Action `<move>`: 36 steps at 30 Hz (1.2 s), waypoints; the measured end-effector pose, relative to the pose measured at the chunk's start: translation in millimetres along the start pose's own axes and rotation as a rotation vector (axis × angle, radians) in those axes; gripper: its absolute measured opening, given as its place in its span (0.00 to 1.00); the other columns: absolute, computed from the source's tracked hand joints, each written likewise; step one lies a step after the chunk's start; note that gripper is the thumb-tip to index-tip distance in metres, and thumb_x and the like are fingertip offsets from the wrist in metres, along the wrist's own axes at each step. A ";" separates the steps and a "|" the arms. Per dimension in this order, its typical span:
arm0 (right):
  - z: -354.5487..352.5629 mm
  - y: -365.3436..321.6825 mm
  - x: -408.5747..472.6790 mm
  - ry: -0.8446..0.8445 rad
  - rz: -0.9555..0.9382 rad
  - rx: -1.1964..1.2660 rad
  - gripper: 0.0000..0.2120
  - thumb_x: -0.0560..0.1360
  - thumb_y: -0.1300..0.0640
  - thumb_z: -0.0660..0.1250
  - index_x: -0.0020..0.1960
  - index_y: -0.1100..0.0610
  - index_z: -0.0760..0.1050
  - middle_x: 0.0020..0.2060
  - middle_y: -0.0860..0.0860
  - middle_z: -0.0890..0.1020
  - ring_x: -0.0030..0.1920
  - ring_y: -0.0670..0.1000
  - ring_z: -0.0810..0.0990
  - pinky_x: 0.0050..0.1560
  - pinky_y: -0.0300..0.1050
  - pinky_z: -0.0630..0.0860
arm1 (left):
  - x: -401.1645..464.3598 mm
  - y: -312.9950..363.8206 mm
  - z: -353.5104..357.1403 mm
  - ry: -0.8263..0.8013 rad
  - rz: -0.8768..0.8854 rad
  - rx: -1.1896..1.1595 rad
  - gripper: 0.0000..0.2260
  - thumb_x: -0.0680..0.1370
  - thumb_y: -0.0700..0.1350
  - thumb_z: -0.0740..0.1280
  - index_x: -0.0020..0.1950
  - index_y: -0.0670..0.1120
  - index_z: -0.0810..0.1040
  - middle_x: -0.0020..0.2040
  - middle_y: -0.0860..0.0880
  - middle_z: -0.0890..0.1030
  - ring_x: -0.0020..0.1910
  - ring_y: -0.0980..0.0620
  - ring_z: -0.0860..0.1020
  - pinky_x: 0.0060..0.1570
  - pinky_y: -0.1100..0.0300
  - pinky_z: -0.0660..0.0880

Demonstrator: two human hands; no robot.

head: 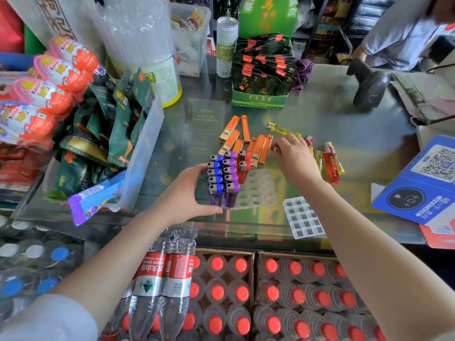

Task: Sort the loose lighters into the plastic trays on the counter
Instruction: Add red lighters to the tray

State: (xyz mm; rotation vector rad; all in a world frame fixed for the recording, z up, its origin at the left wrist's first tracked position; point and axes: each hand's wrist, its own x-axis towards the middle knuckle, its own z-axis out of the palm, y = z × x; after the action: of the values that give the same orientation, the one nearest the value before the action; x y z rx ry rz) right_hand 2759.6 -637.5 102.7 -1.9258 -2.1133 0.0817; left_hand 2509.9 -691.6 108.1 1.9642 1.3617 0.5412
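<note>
While the left hand (189, 193) curls round the near left corner of the white tray (258, 188) and holds it, the right hand (294, 158) reaches over the loose pile. Its fingers bend down and seem to pinch something small at the tips, but I cannot tell what it is.

Blue lighters (214, 178), purple lighters (230, 175) and two red lighters (243, 168) stand up in the tray, metal tops up. They stand close together, so a bump from the right hand could tip them like dominoes. If the left hand lets go, the light tray could slide.

Orange lighters (246, 141) lie flat behind the tray, long way running away from the person. Yellow and red loose lighters (330, 166) lie flat to the right. A second clear tray (304, 220) sits near the counter edge.
</note>
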 end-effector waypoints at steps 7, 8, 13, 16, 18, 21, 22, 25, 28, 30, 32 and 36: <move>-35.7 -43.9 -46.5 0.197 0.123 0.642 0.03 0.76 0.60 0.63 0.46 0.58 0.75 0.34 0.49 0.79 0.32 0.38 0.77 0.32 0.27 0.67 | -16.1 -2.4 -2.9 0.001 -0.021 0.014 0.36 0.62 0.50 0.78 0.66 0.51 0.65 0.56 0.60 0.67 0.56 0.62 0.66 0.54 0.62 0.63; -37.2 -51.0 -55.6 0.187 0.154 0.714 0.02 0.76 0.60 0.64 0.45 0.58 0.75 0.32 0.46 0.77 0.29 0.35 0.75 0.30 0.26 0.67 | -19.5 -2.4 -3.5 0.002 -0.016 0.015 0.36 0.62 0.49 0.78 0.66 0.50 0.65 0.56 0.59 0.67 0.56 0.61 0.65 0.54 0.62 0.63; -26.5 -75.1 -85.3 0.096 0.199 0.831 0.02 0.75 0.61 0.65 0.47 0.56 0.77 0.33 0.44 0.78 0.27 0.40 0.73 0.27 0.31 0.69 | -30.9 -4.3 -4.1 0.018 0.015 0.030 0.35 0.63 0.48 0.77 0.65 0.47 0.66 0.56 0.58 0.69 0.55 0.61 0.66 0.53 0.63 0.62; -22.0 -82.6 -88.6 0.100 0.229 0.816 0.04 0.74 0.59 0.66 0.49 0.58 0.77 0.33 0.44 0.79 0.26 0.41 0.76 0.29 0.35 0.75 | -32.6 -3.9 -2.0 0.022 0.051 0.028 0.33 0.63 0.49 0.77 0.64 0.47 0.68 0.56 0.58 0.70 0.55 0.61 0.68 0.52 0.64 0.63; -19.9 -85.6 -89.3 0.114 0.247 0.801 0.05 0.74 0.59 0.67 0.49 0.58 0.77 0.34 0.44 0.79 0.26 0.40 0.76 0.29 0.30 0.74 | -32.1 -6.9 -0.7 0.004 0.065 0.018 0.31 0.63 0.50 0.77 0.63 0.49 0.69 0.59 0.56 0.74 0.57 0.58 0.71 0.56 0.60 0.67; -18.2 -88.0 -90.8 0.134 0.286 0.824 0.06 0.73 0.61 0.67 0.48 0.55 0.73 0.36 0.44 0.78 0.31 0.42 0.78 0.32 0.28 0.73 | -32.7 -8.7 -0.9 -0.004 0.080 -0.001 0.29 0.63 0.49 0.76 0.61 0.50 0.70 0.57 0.54 0.77 0.56 0.59 0.73 0.56 0.66 0.69; -17.9 -88.4 -91.4 0.127 0.290 0.834 0.07 0.73 0.62 0.68 0.48 0.54 0.72 0.37 0.44 0.78 0.34 0.44 0.78 0.34 0.28 0.74 | -33.0 -8.1 -1.4 -0.004 0.084 -0.011 0.28 0.64 0.47 0.76 0.60 0.49 0.70 0.56 0.54 0.77 0.53 0.61 0.73 0.53 0.72 0.67; -17.5 -89.1 -93.1 0.055 0.277 0.850 0.11 0.72 0.64 0.68 0.52 0.55 0.73 0.41 0.46 0.79 0.38 0.46 0.80 0.39 0.32 0.77 | -33.1 -7.2 -3.0 -0.005 0.090 -0.013 0.29 0.64 0.46 0.76 0.62 0.48 0.69 0.56 0.55 0.76 0.53 0.63 0.72 0.49 0.77 0.64; -19.0 -89.7 -92.2 0.035 0.234 0.813 0.11 0.72 0.64 0.68 0.54 0.58 0.74 0.42 0.51 0.81 0.36 0.45 0.80 0.38 0.32 0.78 | -32.9 -8.9 -3.5 -0.005 0.095 -0.002 0.31 0.64 0.48 0.76 0.64 0.48 0.68 0.59 0.55 0.75 0.56 0.60 0.71 0.52 0.67 0.65; -20.1 -91.0 -89.8 0.056 0.190 0.717 0.12 0.71 0.61 0.69 0.54 0.59 0.74 0.42 0.51 0.81 0.36 0.47 0.80 0.38 0.33 0.77 | -34.0 -8.3 -3.7 0.004 0.089 0.005 0.32 0.64 0.47 0.76 0.65 0.48 0.67 0.57 0.58 0.72 0.55 0.63 0.69 0.50 0.73 0.63; -18.9 -92.7 -87.8 0.091 0.144 0.598 0.13 0.71 0.58 0.70 0.54 0.60 0.75 0.43 0.50 0.81 0.37 0.49 0.78 0.40 0.38 0.75 | -35.0 -7.9 -3.6 0.017 0.088 0.011 0.32 0.64 0.46 0.76 0.65 0.48 0.67 0.56 0.59 0.70 0.54 0.65 0.67 0.47 0.81 0.60; -12.7 -95.2 -86.4 0.164 0.093 0.477 0.17 0.71 0.54 0.70 0.57 0.60 0.75 0.47 0.53 0.82 0.36 0.48 0.77 0.43 0.42 0.76 | -33.7 -9.5 -3.3 0.013 0.086 0.014 0.33 0.64 0.47 0.76 0.65 0.48 0.67 0.59 0.55 0.74 0.54 0.64 0.67 0.47 0.78 0.61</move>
State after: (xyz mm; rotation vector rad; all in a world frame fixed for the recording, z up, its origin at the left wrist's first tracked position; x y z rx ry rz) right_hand 2676.8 -734.7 122.2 -1.6766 -1.7062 0.3937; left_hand 2489.2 -719.9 104.8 2.0410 1.2968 0.5874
